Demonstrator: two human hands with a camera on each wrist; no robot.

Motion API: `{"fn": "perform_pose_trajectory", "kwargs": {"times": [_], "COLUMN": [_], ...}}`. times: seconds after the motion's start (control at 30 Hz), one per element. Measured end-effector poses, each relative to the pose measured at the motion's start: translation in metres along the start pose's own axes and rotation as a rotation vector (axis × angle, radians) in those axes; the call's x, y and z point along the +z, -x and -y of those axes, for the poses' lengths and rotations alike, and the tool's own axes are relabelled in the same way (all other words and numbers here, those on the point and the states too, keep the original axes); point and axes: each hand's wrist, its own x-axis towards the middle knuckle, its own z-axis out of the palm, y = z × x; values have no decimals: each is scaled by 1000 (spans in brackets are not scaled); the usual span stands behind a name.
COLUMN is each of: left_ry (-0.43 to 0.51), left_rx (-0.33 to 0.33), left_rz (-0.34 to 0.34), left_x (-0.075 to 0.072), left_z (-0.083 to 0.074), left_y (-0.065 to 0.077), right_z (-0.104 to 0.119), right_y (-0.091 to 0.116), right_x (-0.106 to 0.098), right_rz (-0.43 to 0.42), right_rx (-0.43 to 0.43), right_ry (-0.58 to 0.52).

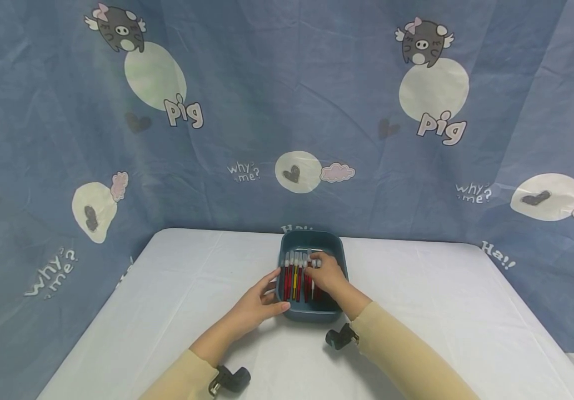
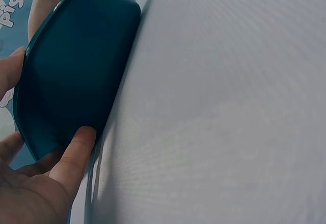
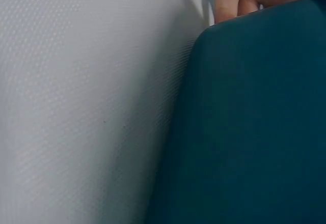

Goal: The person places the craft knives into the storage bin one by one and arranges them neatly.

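A dark teal plastic basin sits on the white table. Inside it several slim stick-like pens lie side by side, mostly red, one yellow, with clear caps toward the far end. My left hand rests against the basin's left side with spread fingers, thumb at the near left corner. In the left wrist view its fingertips touch the outer wall. Over the basin's right half, my right hand pinches a pen near its clear cap between thumb and index finger. The hand partly covers the pens beneath it.
The white-covered table spreads to both sides of the basin. Behind it hangs a blue printed cloth. Dark wrist-worn devices show under the left sleeve and the right sleeve.
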Motion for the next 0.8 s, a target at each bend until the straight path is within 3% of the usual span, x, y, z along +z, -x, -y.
{"fn": "perform_pose_trajectory", "kwargs": {"times": [0.4,0.63,0.8], "left_ry": [3,7,29], "left_rx": [-15,8,36], "left_rz": [13,-3,-4], "left_x": [1,1,-6], "left_z": [-2,-3,-2], "left_y": [1,1,1], "right_z": [11,2,-13], "right_y": [12,23,31], "right_x": [-30,-68,-101], "right_rz": [30,28,-1], "right_rx": [-74,-104,-65], "right_ry": [-92,-56,-32]}}
